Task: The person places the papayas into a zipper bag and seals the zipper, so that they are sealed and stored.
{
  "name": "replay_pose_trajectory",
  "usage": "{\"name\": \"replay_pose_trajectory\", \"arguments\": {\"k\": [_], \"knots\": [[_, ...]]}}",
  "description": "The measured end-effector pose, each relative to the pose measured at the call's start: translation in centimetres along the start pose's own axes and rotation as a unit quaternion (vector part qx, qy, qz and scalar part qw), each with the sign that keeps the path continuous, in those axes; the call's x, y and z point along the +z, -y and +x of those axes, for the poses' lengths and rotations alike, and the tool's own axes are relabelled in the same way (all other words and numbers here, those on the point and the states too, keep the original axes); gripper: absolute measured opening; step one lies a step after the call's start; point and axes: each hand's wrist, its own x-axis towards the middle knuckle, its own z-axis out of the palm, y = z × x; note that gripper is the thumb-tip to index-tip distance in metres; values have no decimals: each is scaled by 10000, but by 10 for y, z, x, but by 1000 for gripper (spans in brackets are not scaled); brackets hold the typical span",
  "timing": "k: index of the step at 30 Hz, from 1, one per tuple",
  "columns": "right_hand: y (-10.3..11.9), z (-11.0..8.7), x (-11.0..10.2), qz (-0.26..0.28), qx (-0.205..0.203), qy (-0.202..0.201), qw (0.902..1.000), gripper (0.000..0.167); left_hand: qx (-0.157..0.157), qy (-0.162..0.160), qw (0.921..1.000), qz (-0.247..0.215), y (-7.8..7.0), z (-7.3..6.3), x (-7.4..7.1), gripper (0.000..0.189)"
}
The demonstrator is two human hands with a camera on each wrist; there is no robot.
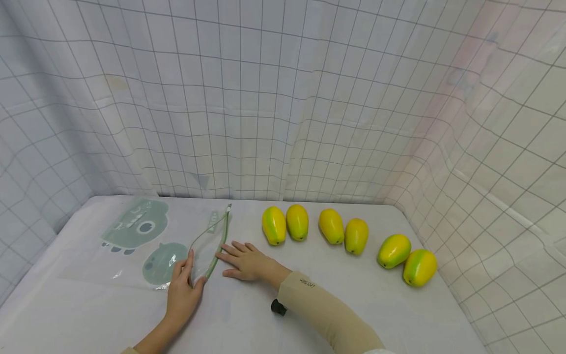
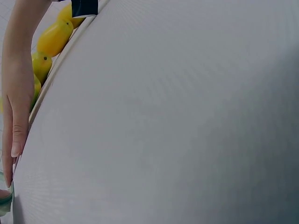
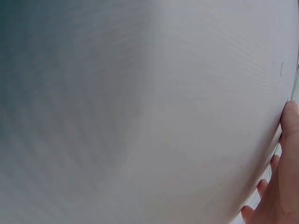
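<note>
A clear plastic bag (image 1: 132, 268) with green cartoon animal prints lies flat on the left of the table. Its mouth, edged by a green strip (image 1: 224, 228), gapes towards the right. My left hand (image 1: 182, 295) holds the near end of the mouth, its index finger by one lip and its thumb at the strip. My right hand (image 1: 248, 263) lies palm down with spread fingers, fingertips right at the strip. In the left wrist view the right hand (image 2: 18, 107) points down towards the bag's green edge (image 2: 6, 203). The right wrist view shows part of a hand (image 3: 285, 177) at the right edge.
Several yellow-green papaya-like fruits stand in pairs along the back and right, among them a left one (image 1: 274, 226), a middle one (image 1: 331, 226) and a right one (image 1: 420, 268). A small black object (image 1: 278, 308) shows beside the right sleeve. Grid-patterned curtains (image 1: 265, 98) enclose the table.
</note>
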Motion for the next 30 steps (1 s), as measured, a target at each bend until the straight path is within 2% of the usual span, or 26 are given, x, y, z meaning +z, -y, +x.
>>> {"name": "replay_pose_trajectory", "arguments": {"k": [23, 27, 30], "knots": [[4, -5, -6, -199, -94, -179, 9996, 57, 49, 71, 9999, 149, -2, 1, -4, 87], [2, -10, -10, 33, -173, -405, 9990, 57, 47, 55, 9999, 88, -3, 1, -5, 88], [-2, -18, -12, 355, -212, -765, 9962, 56, 51, 11, 10000, 21, -3, 1, -5, 89]]}}
